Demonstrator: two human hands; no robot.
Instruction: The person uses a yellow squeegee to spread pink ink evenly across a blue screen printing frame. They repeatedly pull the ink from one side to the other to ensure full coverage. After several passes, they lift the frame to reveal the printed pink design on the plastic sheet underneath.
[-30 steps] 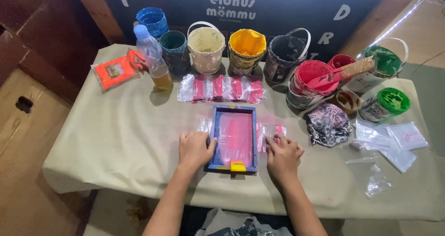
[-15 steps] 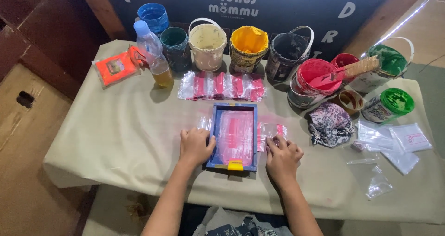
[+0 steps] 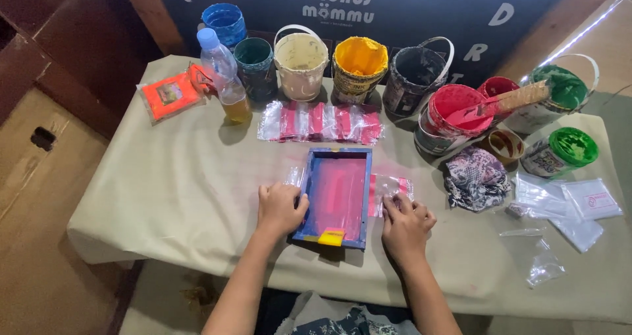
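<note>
Bench [image 3: 164, 177], covered in a pale beige cloth. At centre front lies a small blue-framed rectangular printing screen [image 3: 336, 193], its mesh stained pink, a yellow tab on its near edge. Under it, a clear plastic bag with a pink print [image 3: 390, 189] sticks out on both sides.

Left hand [image 3: 280, 206]: flat, palm down, fingers curled loosely over the screen's left frame edge, pressing rather than gripping. Right hand [image 3: 406, 222]: just beside the right frame edge, fingers bent, tips resting on the protruding bag; nothing closed in the hand.

Behind the screen, a row of clear bags already printed pink [image 3: 321, 122].

Containers along the back, left to right:
- blue tub [image 3: 224, 23], inside smeared blue
- clear plastic bottle with blue cap [image 3: 224, 75], a little amber liquid at the bottom
- dark green tub [image 3: 255, 65], contents hard to tell
- cream bucket with wire handle [image 3: 301, 62], pale residue
- yellow bucket [image 3: 359, 64], coated in yellow ink
- black bucket [image 3: 413, 77], dark inside
- red-pink pot [image 3: 451, 108] with a wooden-handled spatula [image 3: 507, 101] lying across it
- smaller red pot [image 3: 495, 85] behind
- white bucket with green ink [image 3: 559, 88]
- small tub with green lid [image 3: 566, 151]

Also: orange packet [image 3: 172, 95] at left, patterned rag [image 3: 475, 177], loose clear bags [image 3: 566, 203] at right.
</note>
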